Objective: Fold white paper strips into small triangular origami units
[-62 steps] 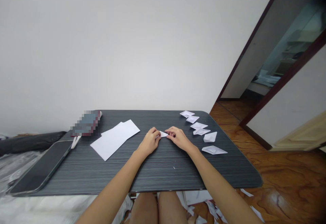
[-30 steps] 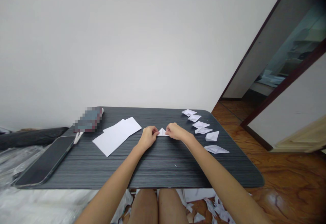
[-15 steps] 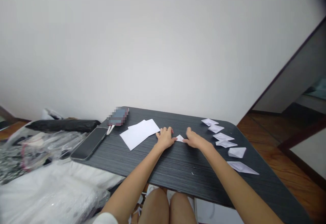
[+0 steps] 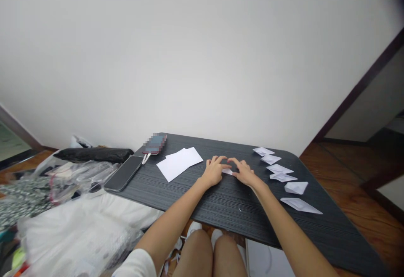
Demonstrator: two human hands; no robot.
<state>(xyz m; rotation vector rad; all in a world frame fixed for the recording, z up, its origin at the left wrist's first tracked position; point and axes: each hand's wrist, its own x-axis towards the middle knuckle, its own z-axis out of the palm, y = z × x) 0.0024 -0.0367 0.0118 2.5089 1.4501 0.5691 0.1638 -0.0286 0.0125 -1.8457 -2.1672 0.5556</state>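
Note:
A small folded piece of white paper point(image 4: 227, 171) lies on the dark table between my hands, its upper part largely covered by my fingers. My left hand point(image 4: 214, 172) grips its left side, thumb and index finger curved around it. From the right, my right hand point(image 4: 244, 172) holds the other side with thumb and bent index finger. The fingertips of both hands almost meet above the paper. To the left rest flat white sheets point(image 4: 179, 163), overlapping each other. Several folded paper boats point(image 4: 280, 169) stand in a row on the right.
A large black phone point(image 4: 124, 173) lies at the table's left edge, beside a white cable point(image 4: 146, 158) and a second phone point(image 4: 155, 143). Plastic-wrapped items point(image 4: 82, 230) are piled left of the table point(image 4: 221, 214). A wall point(image 4: 202, 58) rises behind it.
My index fingers have come together over the top of the folded paper, covering its peak. The view has shifted slightly, and the sheets and boats keep their places on the table.

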